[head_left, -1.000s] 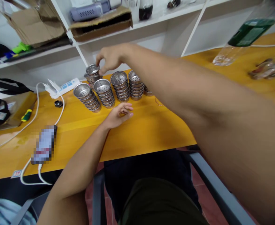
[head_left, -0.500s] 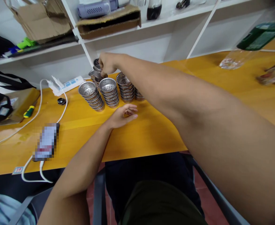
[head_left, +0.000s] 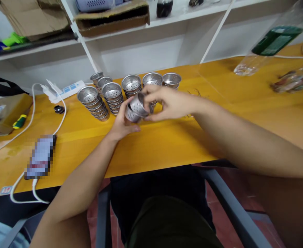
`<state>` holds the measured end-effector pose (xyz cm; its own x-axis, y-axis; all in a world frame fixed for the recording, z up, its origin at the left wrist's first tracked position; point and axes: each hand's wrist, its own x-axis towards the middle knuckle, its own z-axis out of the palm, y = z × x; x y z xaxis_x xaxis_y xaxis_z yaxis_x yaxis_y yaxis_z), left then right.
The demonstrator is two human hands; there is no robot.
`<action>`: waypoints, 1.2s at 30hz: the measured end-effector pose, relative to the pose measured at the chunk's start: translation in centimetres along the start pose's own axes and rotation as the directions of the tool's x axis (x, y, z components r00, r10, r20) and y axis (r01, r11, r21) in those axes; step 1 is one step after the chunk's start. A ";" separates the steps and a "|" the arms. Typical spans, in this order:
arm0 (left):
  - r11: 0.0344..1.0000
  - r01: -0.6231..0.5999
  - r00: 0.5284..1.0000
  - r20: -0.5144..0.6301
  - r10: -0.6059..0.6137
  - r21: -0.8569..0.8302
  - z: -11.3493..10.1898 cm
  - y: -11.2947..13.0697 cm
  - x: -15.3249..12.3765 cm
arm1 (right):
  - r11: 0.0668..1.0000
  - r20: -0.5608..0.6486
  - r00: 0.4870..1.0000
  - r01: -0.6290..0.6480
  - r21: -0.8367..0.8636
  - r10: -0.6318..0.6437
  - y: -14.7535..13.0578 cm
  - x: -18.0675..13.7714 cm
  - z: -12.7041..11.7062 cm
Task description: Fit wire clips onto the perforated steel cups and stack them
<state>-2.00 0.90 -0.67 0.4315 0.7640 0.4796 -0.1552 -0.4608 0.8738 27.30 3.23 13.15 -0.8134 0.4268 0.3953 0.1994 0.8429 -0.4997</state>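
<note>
Both hands meet over the yellow table in front of several stacks of perforated steel strainer cups. My right hand grips a small stack of these cups, tilted on its side. My left hand is cupped against the lower end of the same stack, fingers curled round it. More stacks stand in a row just behind, with further cups to the right.
A white power strip and cable lie at the left, with a phone, a yellow-handled screwdriver and a small dark knob. White shelves stand behind. A plastic bottle lies at the far right.
My right hand has drawn back from the far stack toward me, bringing a small stack of cups. My left hand has lifted from the table to take hold of it.
</note>
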 end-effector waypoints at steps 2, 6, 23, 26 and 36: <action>0.995 -0.025 1.000 0.015 0.023 0.096 0.0 0.3 0.1 | 0.997 0.008 0.999 -0.035 0.068 0.035 1.1 -2.5 2.9; 0.950 0.070 0.996 0.024 -0.081 0.304 0.0 1.0 0.1 | 0.992 -0.053 0.997 -0.048 0.119 0.055 3.4 -3.6 7.4; 0.920 0.192 0.981 -0.083 -0.174 0.341 0.2 2.8 0.7 | 1.000 0.038 0.999 0.008 -0.006 -0.008 2.8 -5.4 4.1; 0.924 0.212 0.977 -0.060 -0.204 0.319 0.3 3.1 1.0 | 1.000 0.048 0.999 0.001 0.011 -0.002 3.3 -5.7 3.2; 0.929 0.305 0.946 0.046 -0.321 0.211 0.4 4.2 1.3 | 0.996 0.049 0.997 0.064 0.066 -0.067 2.5 -5.5 3.6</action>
<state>-1.78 -0.24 3.57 0.4986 0.8501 0.1693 0.1752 -0.2901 0.9408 30.29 1.86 6.95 -0.8507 0.3530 0.3896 0.1111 0.8451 -0.5230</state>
